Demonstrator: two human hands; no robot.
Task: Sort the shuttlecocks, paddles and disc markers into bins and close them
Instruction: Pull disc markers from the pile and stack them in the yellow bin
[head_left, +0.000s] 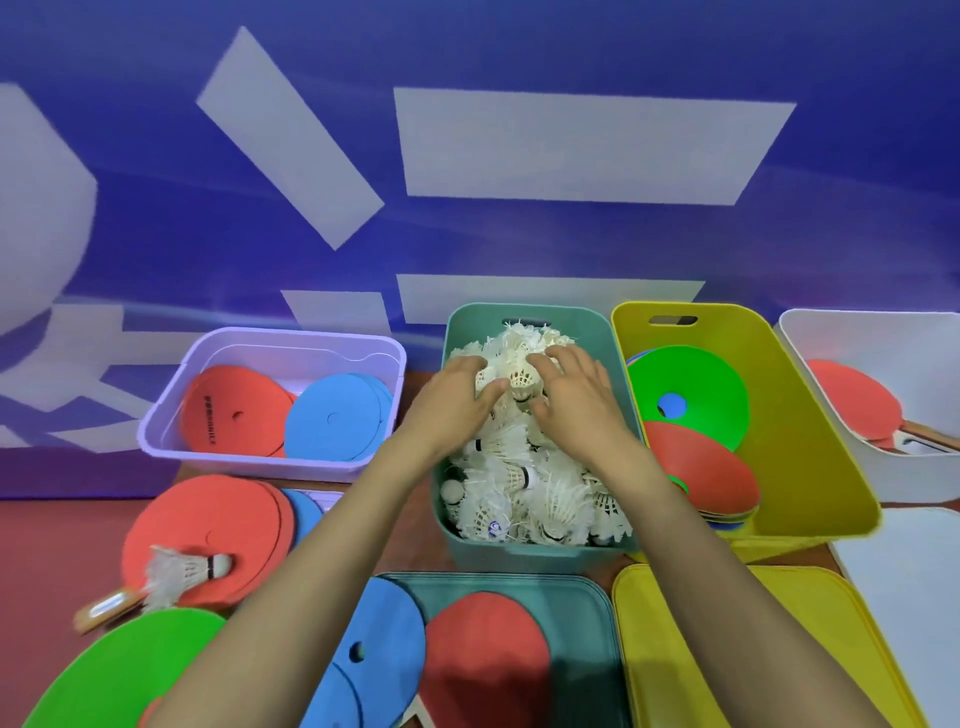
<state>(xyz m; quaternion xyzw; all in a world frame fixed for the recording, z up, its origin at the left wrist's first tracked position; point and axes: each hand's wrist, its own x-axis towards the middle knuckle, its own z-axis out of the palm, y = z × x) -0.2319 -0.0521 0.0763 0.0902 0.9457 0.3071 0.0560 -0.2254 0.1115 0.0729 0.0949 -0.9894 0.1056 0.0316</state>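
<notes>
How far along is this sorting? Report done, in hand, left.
Done: teal bin heaped with shuttlecocks; green disc marker in yellow bin; paddle in white bin. In hand: left hand and right hand rest on the pile. Left: loose shuttlecock, blue disc markers on the teal lid, no bin closed.

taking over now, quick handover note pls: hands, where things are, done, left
Left hand and right hand: both spread on the shuttlecock pile in the teal bin, gripping nothing plainly.
Done: disc markers in the yellow bin and lavender bin, a paddle in the white bin.
Left: loose shuttlecock on the red discs, green disc, blue discs and red paddle on the teal lid; every bin is unlidded.
</notes>
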